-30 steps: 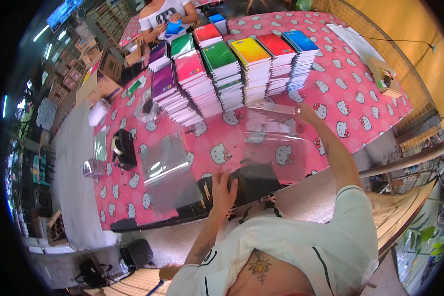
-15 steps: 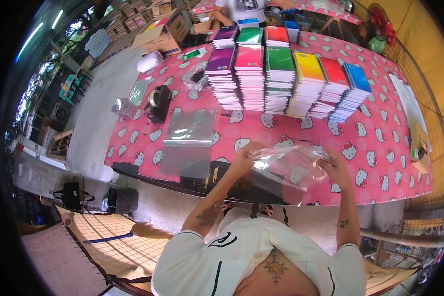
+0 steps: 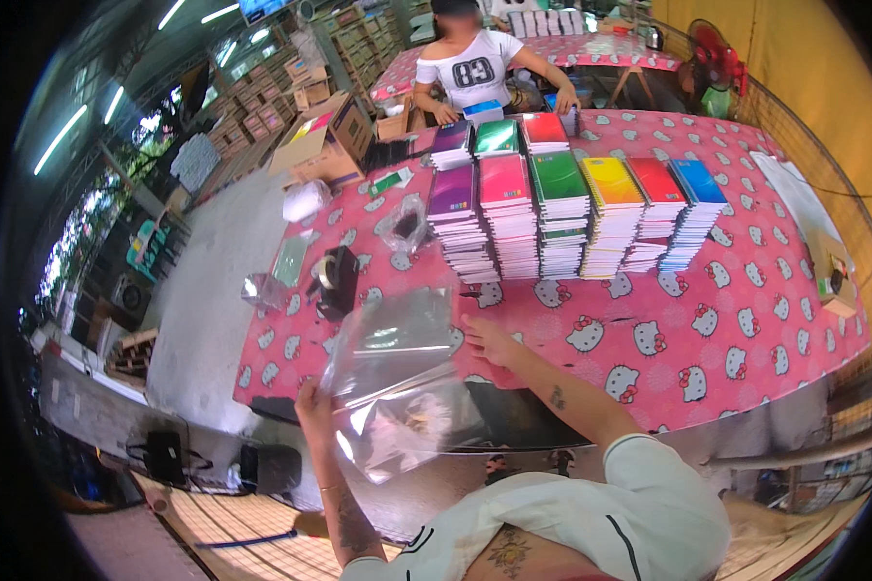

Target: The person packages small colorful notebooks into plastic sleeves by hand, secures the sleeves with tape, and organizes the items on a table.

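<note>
My left hand (image 3: 312, 407) pinches the left edge of a clear plastic bag (image 3: 397, 431), which hangs partly past the table's near edge. Under and beyond it, more clear plastic bags (image 3: 402, 320) lie flat. My right hand (image 3: 492, 341) has its fingers stretched out just right of those flat bags and appears to hold nothing. Beyond my hands stand tall piles of spiral notebooks: purple (image 3: 452, 194), pink (image 3: 505, 182), green (image 3: 559, 177), yellow (image 3: 612, 184), red (image 3: 655, 181) and blue (image 3: 698, 182). Shorter piles stand behind them.
A black tape dispenser (image 3: 337, 283) sits left of the bags, near a small clear box (image 3: 262, 290) and a crumpled plastic bag (image 3: 402, 226). An open carton (image 3: 325, 140) stands at the far left. Across the table, a co-worker (image 3: 475, 73) touches blue notebooks. A red fan (image 3: 715, 56) stands far right.
Both hands have moved left, bringing the clear bag from the right over the flat bags. My right hand has let go of it. The view has tilted up, showing more of the co-worker.
</note>
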`<state>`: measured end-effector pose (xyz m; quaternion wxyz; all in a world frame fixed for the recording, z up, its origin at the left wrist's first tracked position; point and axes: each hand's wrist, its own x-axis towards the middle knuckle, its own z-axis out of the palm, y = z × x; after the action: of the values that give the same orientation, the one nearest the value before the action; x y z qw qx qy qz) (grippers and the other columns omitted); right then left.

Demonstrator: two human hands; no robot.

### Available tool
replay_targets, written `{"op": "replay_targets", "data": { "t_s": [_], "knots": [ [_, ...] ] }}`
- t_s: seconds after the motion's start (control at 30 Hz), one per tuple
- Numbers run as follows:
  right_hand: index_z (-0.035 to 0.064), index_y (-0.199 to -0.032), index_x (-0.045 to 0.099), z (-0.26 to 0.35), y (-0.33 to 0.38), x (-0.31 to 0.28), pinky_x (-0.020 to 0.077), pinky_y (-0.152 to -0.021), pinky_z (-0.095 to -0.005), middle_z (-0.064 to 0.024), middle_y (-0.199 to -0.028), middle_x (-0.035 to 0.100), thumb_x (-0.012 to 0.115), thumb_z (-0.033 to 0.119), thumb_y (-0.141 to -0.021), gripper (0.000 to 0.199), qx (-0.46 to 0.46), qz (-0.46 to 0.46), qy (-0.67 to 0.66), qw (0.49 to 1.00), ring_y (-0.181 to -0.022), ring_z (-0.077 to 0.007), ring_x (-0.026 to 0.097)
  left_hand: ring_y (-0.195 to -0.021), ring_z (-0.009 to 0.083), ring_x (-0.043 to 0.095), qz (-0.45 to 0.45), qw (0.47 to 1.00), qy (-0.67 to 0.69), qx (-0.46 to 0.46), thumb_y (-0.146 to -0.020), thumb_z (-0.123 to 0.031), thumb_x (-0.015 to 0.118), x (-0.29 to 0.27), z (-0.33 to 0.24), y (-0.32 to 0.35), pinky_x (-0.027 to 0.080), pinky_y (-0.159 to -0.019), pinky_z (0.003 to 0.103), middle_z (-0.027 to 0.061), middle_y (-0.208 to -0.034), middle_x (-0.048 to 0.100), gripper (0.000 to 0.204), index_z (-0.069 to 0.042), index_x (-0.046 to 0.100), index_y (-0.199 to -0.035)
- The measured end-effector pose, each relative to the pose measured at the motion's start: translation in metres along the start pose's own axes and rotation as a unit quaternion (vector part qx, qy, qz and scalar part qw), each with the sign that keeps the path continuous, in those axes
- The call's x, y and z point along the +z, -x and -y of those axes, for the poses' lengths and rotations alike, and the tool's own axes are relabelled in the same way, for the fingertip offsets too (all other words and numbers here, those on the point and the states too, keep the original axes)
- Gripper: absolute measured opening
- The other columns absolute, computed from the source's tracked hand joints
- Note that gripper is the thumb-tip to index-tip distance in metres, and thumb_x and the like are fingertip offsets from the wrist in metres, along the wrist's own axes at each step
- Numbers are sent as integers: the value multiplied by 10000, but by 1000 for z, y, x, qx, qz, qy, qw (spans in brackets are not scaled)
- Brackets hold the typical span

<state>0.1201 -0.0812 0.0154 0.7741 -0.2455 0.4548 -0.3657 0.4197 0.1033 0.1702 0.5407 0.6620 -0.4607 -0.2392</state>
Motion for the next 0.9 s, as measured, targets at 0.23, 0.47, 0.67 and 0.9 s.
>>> {"op": "replay_targets", "data": {
  "t_s": [0.23,0.47,0.67,0.9],
  "knots": [
    [72,-963,679,5,-88,43,469,-721,-379,-97,-1016,625,762,269,-805,266,-30,-136,17,990,-883,-207,569,-548,29,387,47,992,106,-41,-931,-133,620,-12,78,-98,302,-484,220,-71,-632,434,148,-80,587,-797],
    [19,-1246,505,-31,3,30,536,-737,-374,-113,-1061,606,614,171,-915,380,-252,-122,234,931,-930,-215,623,-581,67,491,88,984,94,-122,-890,-139,653,-30,172,-160,386,-504,229,-37,-702,539,122,-26,654,-938],
    [56,-1175,551,-19,168,-221,516,-683,-327,-56,-956,628,684,219,-888,355,-250,-268,237,900,-821,-164,609,-714,224,623,144,981,-132,8,-857,-208,695,44,196,-211,502,-620,346,92,-855,658,338,17,606,-1092],
    [30,-1390,435,15,297,-388,479,-660,-268,-28,-875,589,588,27,-837,574,-236,-431,148,858,-774,-113,579,-1363,460,327,100,880,-439,151,-897,-452,603,145,104,-92,282,-1065,613,274,-1447,396,690,-97,398,-1452]
  ]
}}
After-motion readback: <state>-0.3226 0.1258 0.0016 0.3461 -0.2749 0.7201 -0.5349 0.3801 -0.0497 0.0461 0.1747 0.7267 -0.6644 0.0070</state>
